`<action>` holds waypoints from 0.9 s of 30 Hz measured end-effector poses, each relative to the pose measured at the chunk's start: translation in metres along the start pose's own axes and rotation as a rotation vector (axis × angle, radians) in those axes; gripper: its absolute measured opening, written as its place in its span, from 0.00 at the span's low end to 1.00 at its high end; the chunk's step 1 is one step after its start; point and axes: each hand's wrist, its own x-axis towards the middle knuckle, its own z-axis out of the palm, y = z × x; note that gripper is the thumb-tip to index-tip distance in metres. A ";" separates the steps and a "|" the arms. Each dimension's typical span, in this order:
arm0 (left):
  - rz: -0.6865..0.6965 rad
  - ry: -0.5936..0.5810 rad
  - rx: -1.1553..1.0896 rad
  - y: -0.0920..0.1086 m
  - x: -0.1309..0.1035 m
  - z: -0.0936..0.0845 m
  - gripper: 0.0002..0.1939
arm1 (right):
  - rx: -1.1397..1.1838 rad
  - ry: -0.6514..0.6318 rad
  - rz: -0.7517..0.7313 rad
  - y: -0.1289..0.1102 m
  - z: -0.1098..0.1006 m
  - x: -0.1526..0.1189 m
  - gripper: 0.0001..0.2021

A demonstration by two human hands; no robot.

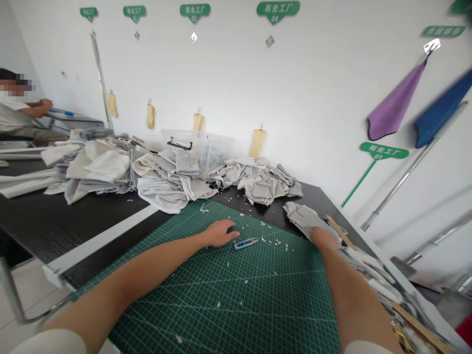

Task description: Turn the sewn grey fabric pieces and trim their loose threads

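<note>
My left hand (220, 233) hovers over or rests on the green cutting mat (206, 309), thumb and fingers apart, with nothing in it. Just right of its thumb lies a small pair of blue thread snips (245, 243), surrounded by white scraps. My right hand (324, 239) is at the mat's right edge, closed on the near end of a folded grey cloth (302, 218); its fingertips are partly hidden and slightly blurred.
Heaps of grey and white cloth (99, 169) line the table's back, with another grey pile (263, 183) near the wall. A clear plastic box (217, 143) stands behind. Wooden strips (339, 231) and scissors (401, 337) lie along the right edge. A person (18, 110) sits far left.
</note>
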 end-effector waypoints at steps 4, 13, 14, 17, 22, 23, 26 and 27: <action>0.004 -0.007 0.000 0.003 -0.002 -0.002 0.34 | -0.057 -0.057 0.042 -0.004 0.000 -0.004 0.07; 0.030 0.020 0.013 0.002 -0.004 -0.002 0.34 | 0.036 0.163 0.185 -0.035 -0.038 -0.001 0.10; 0.039 0.037 0.017 0.002 -0.004 -0.002 0.34 | 0.057 0.227 0.197 -0.040 -0.050 0.002 0.13; 0.070 0.129 0.046 0.003 -0.007 -0.004 0.30 | 0.110 0.438 0.215 -0.054 -0.094 0.008 0.17; 0.132 0.318 0.087 0.007 -0.014 -0.012 0.21 | 0.156 0.758 0.104 -0.075 -0.173 -0.007 0.16; 0.150 0.358 0.091 0.009 -0.015 -0.014 0.20 | 0.169 0.818 0.052 -0.079 -0.186 -0.015 0.15; 0.226 0.470 0.090 0.020 -0.019 -0.022 0.19 | 0.230 1.014 -0.159 -0.091 -0.219 -0.039 0.11; 0.262 0.501 0.080 0.027 -0.021 -0.026 0.19 | 0.247 1.059 -0.192 -0.096 -0.228 -0.048 0.10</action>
